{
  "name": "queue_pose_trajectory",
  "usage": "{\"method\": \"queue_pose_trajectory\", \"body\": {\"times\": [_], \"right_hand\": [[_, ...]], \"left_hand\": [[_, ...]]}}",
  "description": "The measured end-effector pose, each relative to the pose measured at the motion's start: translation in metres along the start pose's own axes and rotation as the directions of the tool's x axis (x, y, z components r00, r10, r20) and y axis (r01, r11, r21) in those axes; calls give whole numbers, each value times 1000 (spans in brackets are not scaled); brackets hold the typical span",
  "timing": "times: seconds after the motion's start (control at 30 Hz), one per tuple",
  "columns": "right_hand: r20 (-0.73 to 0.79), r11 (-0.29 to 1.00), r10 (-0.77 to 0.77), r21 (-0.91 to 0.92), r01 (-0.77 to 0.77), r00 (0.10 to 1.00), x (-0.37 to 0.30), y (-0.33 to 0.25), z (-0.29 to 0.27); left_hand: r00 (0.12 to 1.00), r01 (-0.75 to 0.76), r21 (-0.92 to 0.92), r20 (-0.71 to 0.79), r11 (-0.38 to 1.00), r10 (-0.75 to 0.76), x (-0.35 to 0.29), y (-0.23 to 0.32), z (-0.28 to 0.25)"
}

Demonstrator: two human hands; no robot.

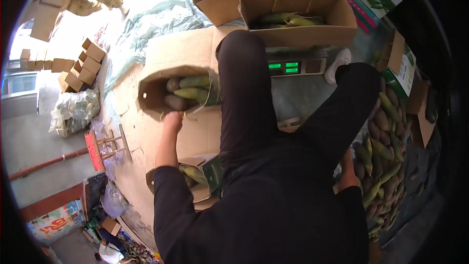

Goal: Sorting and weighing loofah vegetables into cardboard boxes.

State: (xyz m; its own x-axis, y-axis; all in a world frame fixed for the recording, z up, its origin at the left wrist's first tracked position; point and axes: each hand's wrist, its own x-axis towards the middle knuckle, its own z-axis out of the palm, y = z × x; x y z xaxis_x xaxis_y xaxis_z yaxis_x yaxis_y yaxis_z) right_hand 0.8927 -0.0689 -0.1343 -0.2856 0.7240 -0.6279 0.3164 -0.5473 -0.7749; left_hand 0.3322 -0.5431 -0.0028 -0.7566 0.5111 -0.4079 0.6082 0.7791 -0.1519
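Observation:
My left hand [173, 121] is closed at the near rim of an open cardboard box [152, 88], beside a short yellowish cord handle [189, 117]. Long green radishes [191, 93] and rounder brown roots [175, 101] lie inside that box. My right hand [347, 168] reaches down beyond my right leg, at the edge of a big pile of green and brown roots [383, 161]. Its fingers are hidden, so what it touches cannot be made out. Another box [211, 173] holding green radishes stands beside my left elbow.
Ahead, a long carton [303, 35] of green radishes sits at a scale [296, 67] with lit green digits. A small red-topped stool [94, 150] stands left. Stacked small boxes [88, 66], plastic sheeting [146, 29] and a flattened cardboard sheet [183, 44] lie around.

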Motion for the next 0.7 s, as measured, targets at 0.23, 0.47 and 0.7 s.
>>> {"method": "queue_pose_trajectory", "body": {"times": [0.23,0.47,0.7], "right_hand": [[63,991,-55,-120,63,996,62,70,-31],[274,726,-135,-627,283,952,21,25,63],[221,569,-443,-679,463,869,36,72,-12]], "left_hand": [[982,31,-11,189,999,-29,-134,1,38],[887,45,67,456,997,-70,-194,-15,29],[837,86,-420,522,903,163,-122,20,-8]]}}
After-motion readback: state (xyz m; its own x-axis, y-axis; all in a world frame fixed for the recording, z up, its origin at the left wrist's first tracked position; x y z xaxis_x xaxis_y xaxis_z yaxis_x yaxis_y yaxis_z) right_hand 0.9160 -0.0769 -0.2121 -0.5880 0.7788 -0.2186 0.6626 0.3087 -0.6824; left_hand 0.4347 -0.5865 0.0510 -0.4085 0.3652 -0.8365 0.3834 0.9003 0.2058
